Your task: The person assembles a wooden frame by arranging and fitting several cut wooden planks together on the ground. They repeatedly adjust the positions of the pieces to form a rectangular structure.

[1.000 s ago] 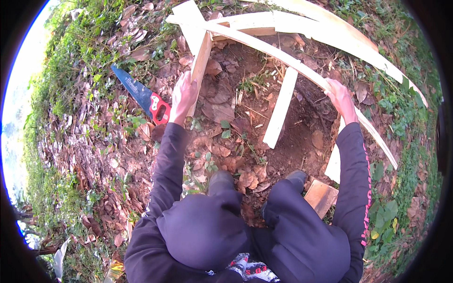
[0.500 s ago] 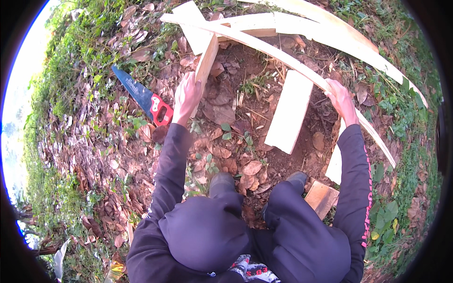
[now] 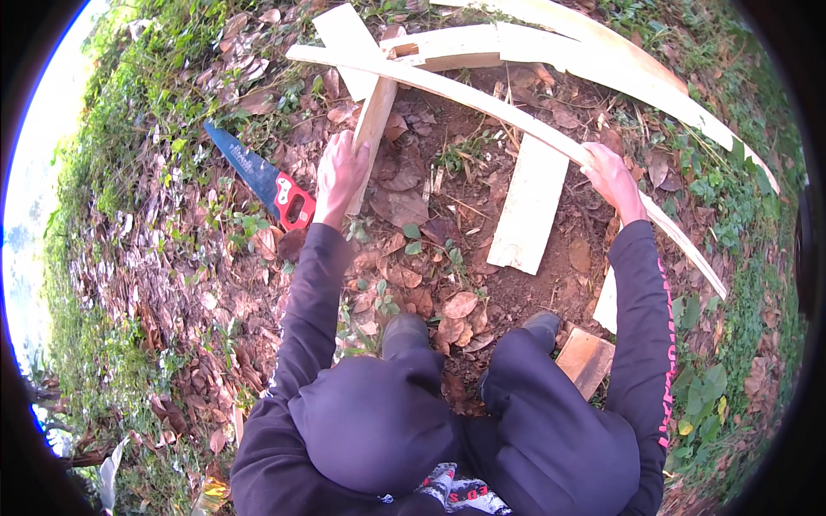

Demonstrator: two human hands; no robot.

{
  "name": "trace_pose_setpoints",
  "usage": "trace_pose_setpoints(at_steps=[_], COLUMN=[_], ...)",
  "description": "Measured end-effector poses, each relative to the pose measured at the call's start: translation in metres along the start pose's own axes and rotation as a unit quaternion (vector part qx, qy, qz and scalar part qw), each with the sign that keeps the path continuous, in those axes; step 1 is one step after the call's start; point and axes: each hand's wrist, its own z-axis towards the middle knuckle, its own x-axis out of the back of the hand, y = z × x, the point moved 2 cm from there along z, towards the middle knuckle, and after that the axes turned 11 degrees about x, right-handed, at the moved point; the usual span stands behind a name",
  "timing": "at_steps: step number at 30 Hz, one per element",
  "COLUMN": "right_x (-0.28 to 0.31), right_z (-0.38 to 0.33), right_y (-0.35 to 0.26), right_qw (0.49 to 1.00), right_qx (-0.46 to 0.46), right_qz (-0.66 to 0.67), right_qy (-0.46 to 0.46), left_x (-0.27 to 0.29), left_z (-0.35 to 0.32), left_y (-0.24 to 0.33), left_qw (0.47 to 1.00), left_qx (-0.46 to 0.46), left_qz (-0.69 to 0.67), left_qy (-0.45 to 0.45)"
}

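My left hand [image 3: 341, 172] is closed around the near part of a short wooden board [image 3: 375, 112], which slants away from me on the left. In my right hand [image 3: 614, 176] is a long, thin wooden strip [image 3: 482, 99], gripped toward its right end. The strip runs to the far left and crosses over the far end of the short board, where they appear to touch. Beneath the strip, between my hands, a flat pale plank [image 3: 532, 202] lies on the soil.
A handsaw [image 3: 249, 168] with a blue blade and red handle lies left of my left hand. Long pale boards [image 3: 602, 64] stretch across the far side. Another pale board [image 3: 340, 30] lies at far left. A wood block [image 3: 587, 359] sits beside my right foot.
The long strip has shifted slightly left and nearer at its far left end, now crossing over the short board's far end. My right hand moved slightly left; the short board has tilted a little.
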Motion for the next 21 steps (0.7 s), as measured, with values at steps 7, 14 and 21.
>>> trace_pose_setpoints(at_steps=[7,14,21], right_x=[-0.004,-0.022,-0.018], right_z=[-0.014,-0.029,-0.053], right_y=[0.005,0.026,0.044], right_qw=[0.998,1.0,0.999], right_qx=[-0.024,-0.007,-0.027], right_qz=[-0.051,-0.018,-0.032], right_qy=[0.042,-0.016,-0.019], left_x=[0.006,-0.003,-0.009], left_z=[0.006,0.012,0.011], left_y=[0.011,0.017,0.02], left_qw=[1.0,0.998,0.994], left_qx=[0.019,0.001,-0.087], left_qz=[-0.009,-0.025,-0.055], left_qy=[-0.021,-0.06,0.038])
